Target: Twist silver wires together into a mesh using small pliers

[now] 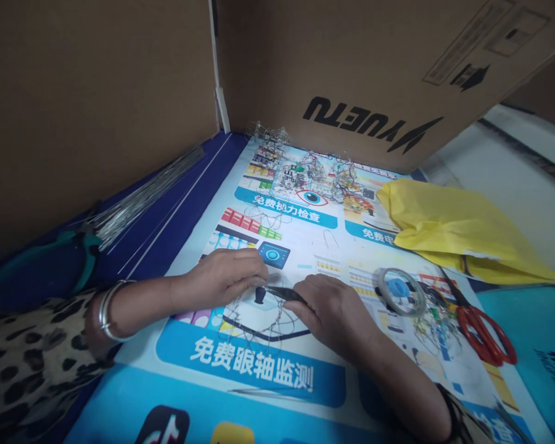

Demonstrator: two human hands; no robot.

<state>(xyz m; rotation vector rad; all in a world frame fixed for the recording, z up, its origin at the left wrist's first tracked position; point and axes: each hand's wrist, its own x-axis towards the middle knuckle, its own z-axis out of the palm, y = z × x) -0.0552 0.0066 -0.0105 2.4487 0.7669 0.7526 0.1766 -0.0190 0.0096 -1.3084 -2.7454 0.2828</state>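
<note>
My right hand (326,308) is closed round dark-handled pliers (284,293), whose tip points left toward my other hand. Just left of that tip, my left hand (234,274) pinches part of a thin wire piece. A loose ring of bent, twisted wire (277,317) hangs below and between both hands, over the printed poster sheet (185,333). The exact spot where the plier tip meets the wire is too small to make out.
Tangled wire pieces (309,169) lie at the back before a cardboard panel (342,61). Straight wires (148,194) and teal-handled pliers (90,256) lie left. At right are a tape roll (419,299), red-handled scissors (488,336) and a yellow bag (457,222).
</note>
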